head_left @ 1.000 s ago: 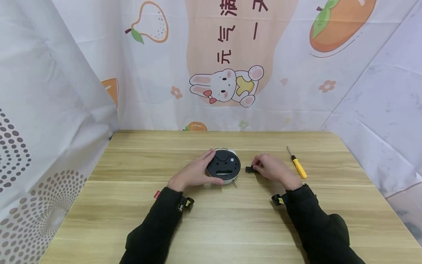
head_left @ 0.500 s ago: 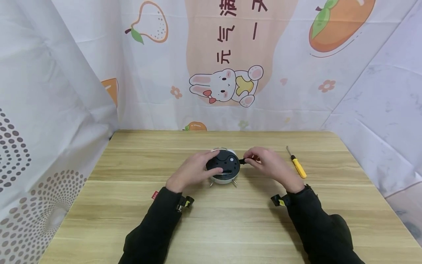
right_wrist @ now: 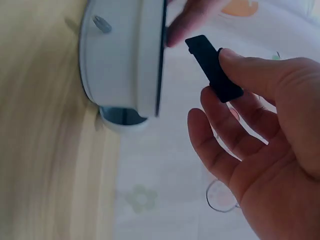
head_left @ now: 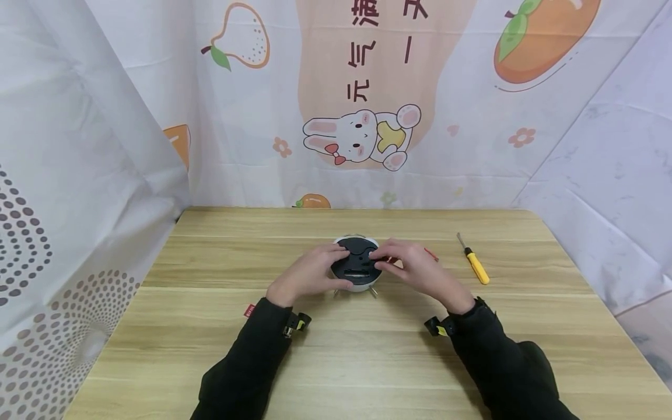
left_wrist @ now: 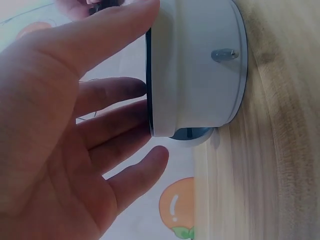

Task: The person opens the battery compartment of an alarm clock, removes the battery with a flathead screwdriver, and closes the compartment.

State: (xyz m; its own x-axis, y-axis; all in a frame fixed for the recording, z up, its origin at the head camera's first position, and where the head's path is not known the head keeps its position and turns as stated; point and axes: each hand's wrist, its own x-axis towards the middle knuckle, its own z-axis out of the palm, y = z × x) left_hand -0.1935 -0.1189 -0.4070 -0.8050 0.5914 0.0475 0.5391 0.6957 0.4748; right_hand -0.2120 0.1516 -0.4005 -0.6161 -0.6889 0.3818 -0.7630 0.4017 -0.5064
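Note:
A round white alarm clock (head_left: 359,288) lies face down, its black back (head_left: 357,248) facing up and a long battery slot (head_left: 357,273) showing in it. My left hand (head_left: 308,274) rests on the clock's left side, thumb and fingers spread, fingertips at the edge of the back in the left wrist view. Between thumb and fingers my right hand (head_left: 417,268) pinches a small black battery cover (right_wrist: 214,67). In the right wrist view that cover is held just off the clock's back, tilted. In the head view the right fingers overlap the clock's right edge.
A yellow-handled screwdriver (head_left: 476,265) lies to the right on the wooden table (head_left: 357,361). Behind the right hand a thin red object (head_left: 431,254) partly shows. A printed cloth (head_left: 252,157) hangs along the table's back edge.
My right hand has raised the battery cover from the table beside the clock and carried it left, over the clock's right edge. The left hand stays at the clock, its fingers slightly shifted.

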